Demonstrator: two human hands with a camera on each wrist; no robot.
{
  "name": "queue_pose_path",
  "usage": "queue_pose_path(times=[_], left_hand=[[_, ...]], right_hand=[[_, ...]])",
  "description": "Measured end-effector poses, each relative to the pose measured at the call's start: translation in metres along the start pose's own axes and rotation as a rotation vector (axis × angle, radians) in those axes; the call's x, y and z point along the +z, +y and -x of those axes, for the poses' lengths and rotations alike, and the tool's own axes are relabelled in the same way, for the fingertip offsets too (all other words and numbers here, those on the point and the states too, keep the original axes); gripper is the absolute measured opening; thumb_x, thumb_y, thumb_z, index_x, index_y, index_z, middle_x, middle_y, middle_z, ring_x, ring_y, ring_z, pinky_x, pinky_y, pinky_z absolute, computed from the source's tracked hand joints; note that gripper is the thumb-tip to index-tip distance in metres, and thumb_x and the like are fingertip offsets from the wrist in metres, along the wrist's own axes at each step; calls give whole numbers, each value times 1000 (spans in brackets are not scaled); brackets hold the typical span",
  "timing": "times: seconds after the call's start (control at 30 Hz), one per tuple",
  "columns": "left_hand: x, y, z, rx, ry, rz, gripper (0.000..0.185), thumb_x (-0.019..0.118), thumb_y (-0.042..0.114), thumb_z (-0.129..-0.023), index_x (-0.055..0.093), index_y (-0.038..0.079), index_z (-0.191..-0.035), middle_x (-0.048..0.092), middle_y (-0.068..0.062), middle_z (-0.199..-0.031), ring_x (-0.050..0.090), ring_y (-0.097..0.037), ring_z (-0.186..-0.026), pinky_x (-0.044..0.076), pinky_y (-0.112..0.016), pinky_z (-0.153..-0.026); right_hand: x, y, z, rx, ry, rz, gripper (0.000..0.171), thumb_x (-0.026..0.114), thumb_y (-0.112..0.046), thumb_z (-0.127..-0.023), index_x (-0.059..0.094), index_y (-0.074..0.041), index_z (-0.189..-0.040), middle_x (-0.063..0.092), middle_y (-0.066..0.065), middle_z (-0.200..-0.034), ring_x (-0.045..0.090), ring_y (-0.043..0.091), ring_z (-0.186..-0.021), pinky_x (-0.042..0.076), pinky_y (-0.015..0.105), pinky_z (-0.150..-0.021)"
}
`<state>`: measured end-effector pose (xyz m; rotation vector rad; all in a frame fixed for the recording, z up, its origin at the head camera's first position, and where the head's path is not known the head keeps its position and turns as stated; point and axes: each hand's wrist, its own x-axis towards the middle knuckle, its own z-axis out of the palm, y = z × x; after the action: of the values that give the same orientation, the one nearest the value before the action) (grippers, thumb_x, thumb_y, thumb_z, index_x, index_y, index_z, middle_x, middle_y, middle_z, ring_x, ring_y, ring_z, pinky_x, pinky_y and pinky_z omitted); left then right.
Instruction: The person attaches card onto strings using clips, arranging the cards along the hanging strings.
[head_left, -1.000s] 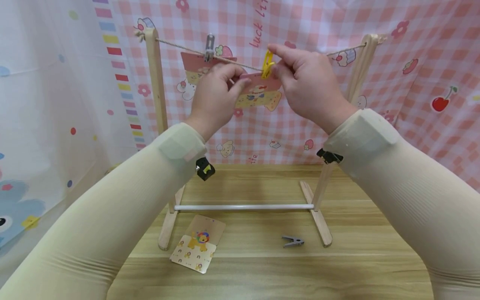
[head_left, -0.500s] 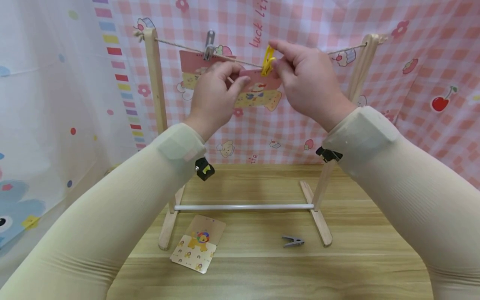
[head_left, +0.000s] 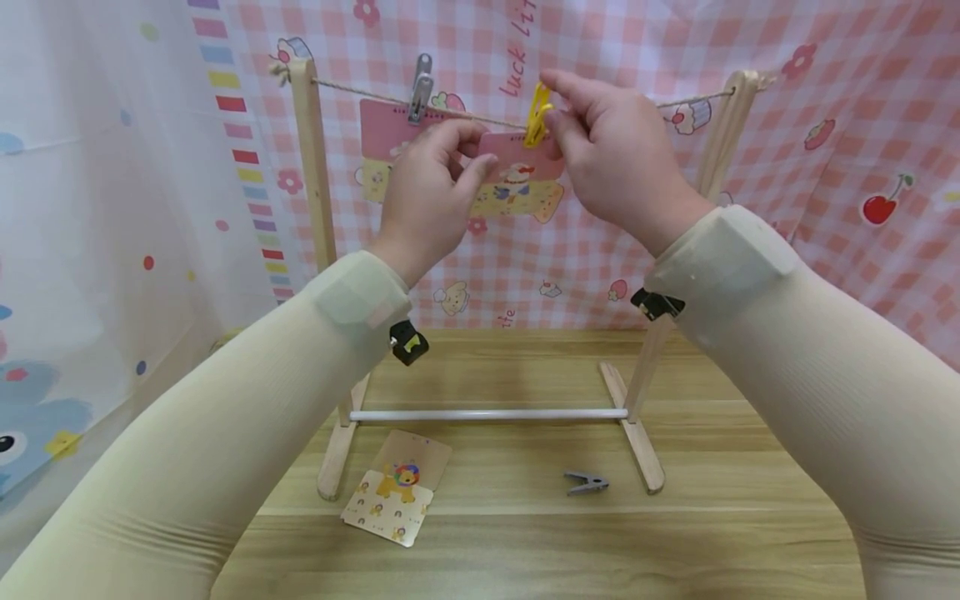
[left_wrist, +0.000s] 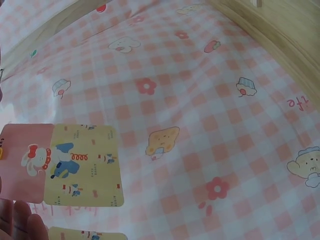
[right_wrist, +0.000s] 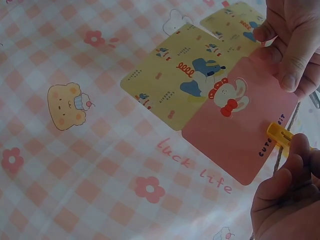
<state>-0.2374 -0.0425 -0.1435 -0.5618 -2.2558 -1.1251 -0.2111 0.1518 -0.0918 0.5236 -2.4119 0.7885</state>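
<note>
At the upper centre of the head view, the left hand point(head_left: 431, 187) pinches the left edge of a pink and yellow picture card point(head_left: 517, 179) between thumb and fingers, holding it up against the twine line point(head_left: 480, 121) strung between the two posts of a small wooden rack point(head_left: 311, 192). The right hand point(head_left: 615, 154) pinches a yellow clothespin point(head_left: 537, 112) at the card's top edge, where the card meets the twine. The right wrist view shows the same clothespin point(right_wrist: 280, 135) biting the card's pink end beside the twine. To the left on the line, a grey clothespin point(head_left: 422, 83) holds a second card point(head_left: 382, 137). On the worktop point(head_left: 525, 533) in the lower part of the frame lie a lion card point(head_left: 397, 496) near the rack's left foot and a loose grey clothespin point(head_left: 586, 482) near its right foot.
</note>
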Motion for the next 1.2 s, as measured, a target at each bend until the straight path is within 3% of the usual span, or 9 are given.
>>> queue_pose_path(times=[0.33,0.53,0.87,1.07,1.2], left_hand=[[1,0,5,31,11,19,44,64,30,-106,56,20,-148,63,3,-123,57,-9,-92,52,-20,-79],[0,-2,7,65,25,50,47,66,26,-105,54,18,-150,62,1,-121,58,-8,-91,52,-20,-80],[-4,-5,12,114,26,91,50,68,22,-104,52,14,-150,60,-2,-122,59,-7,-92,54,-19,-83],[-7,-9,21,140,13,90,48,68,21,-104,53,11,-148,60,-5,-126,59,-11,-86,55,-22,-78],[-8,-12,30,164,-14,73,48,69,22,-104,54,11,-148,62,-5,-124,62,-9,-85,57,-23,-76]], right_hand=[[-3,-2,-2,13,-11,30,47,46,-29,-114,42,-32,-160,74,3,-103,55,11,-69,40,23,-53],[-5,-1,-1,7,-11,33,49,45,-29,-114,39,-31,-162,72,4,-101,61,10,-79,41,23,-54],[-6,-2,1,5,-27,37,55,48,-28,-113,32,-32,-165,55,7,-79,51,14,-67,43,23,-57],[-10,3,8,7,-24,-5,56,53,-28,-111,35,-30,-164,55,4,-76,46,14,-63,39,23,-54],[-13,10,18,1,-3,-24,52,52,-26,-111,41,-28,-162,61,4,-81,52,12,-65,39,23,-53]])
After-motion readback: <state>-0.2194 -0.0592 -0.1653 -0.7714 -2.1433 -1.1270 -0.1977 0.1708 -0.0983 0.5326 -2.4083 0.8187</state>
